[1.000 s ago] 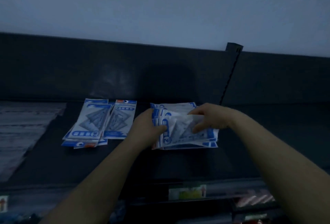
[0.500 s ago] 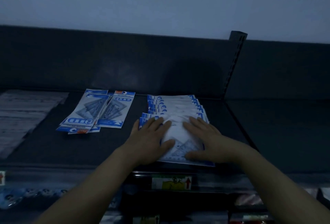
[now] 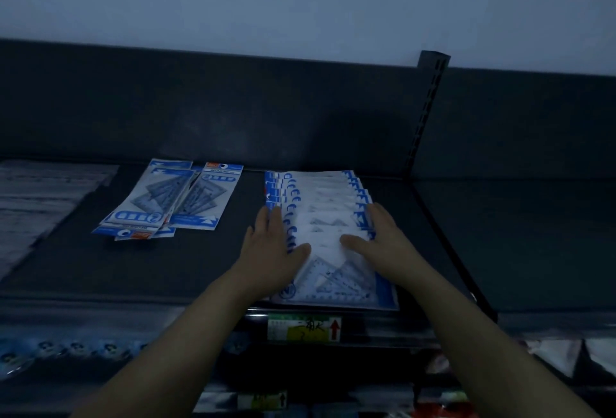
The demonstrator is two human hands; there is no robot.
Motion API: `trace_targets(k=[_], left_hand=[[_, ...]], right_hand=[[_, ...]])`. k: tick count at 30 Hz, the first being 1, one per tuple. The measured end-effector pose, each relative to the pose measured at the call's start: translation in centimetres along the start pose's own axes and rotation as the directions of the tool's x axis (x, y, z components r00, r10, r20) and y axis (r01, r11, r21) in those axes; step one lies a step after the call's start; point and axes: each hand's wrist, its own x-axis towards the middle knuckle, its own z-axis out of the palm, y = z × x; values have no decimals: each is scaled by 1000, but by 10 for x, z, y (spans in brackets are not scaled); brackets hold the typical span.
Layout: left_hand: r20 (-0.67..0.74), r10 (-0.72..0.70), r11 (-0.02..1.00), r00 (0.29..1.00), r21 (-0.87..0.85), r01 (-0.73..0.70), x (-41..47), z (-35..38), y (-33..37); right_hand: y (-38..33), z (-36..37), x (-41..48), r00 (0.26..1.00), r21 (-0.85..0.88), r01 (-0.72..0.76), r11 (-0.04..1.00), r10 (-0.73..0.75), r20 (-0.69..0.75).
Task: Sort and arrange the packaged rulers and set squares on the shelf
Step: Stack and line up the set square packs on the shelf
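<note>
Several blue-and-white set square packs [image 3: 320,204] lie fanned in an overlapping row on the dark shelf [image 3: 206,264], running from the back panel to the front edge. The nearest pack [image 3: 336,284] shows two clear triangles. My left hand [image 3: 271,244] lies flat against the row's left edge, thumb on the packs. My right hand [image 3: 380,237] lies flat against the right edge, thumb pointing inward. Neither hand grips a pack. To the left sits a smaller, loosely overlapped pile of blue ruler-set packs [image 3: 166,201].
Pale packaged items [image 3: 36,204] lie at the shelf's far left. A slotted upright post [image 3: 426,117] divides this bay from the right-hand bay [image 3: 520,237]. A green and yellow price label [image 3: 303,327] sits on the front rail. More goods fill the lower shelf [image 3: 66,351].
The packs went from a gripped stack at the back to a fanned row. My hands slid from on top of the row outward to its two side edges.
</note>
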Motion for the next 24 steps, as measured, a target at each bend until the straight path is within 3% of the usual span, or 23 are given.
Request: trace_targets(k=[2,5,7,10,13,18,22,24], left_hand=[[-31,-23,998,999,-67,21,5,-4,-5],[-29,-43,997,999,57,44,4,-7,-5],[-54,-30,998,998,50,33,1,-11,1],[-280,39,998,959,49,-26,-7,-31,3],[-440,50,998,897,57,-28,-15,-59,-11],[-601,-41,989,798,91,119,-12,-107,-69],[-544,-231,940,806,89,330,9,-141,-121],[-489,-278,931,827,75,358,21,-152,-136]], right_hand=[[3,-3,0,1000,-36,-11,999,10,-17],[2,-6,-1,999,-135,0,991,6,41],[-6,-7,1,999,-100,44,994,-45,-7],[-23,-4,10,987,-126,111,986,-124,-100],[-45,11,19,994,-286,82,955,-98,-41],[-98,59,39,988,-373,149,916,-157,10],[-131,111,60,986,-290,164,943,-145,86],[-142,137,74,988,-260,121,958,-90,128]])
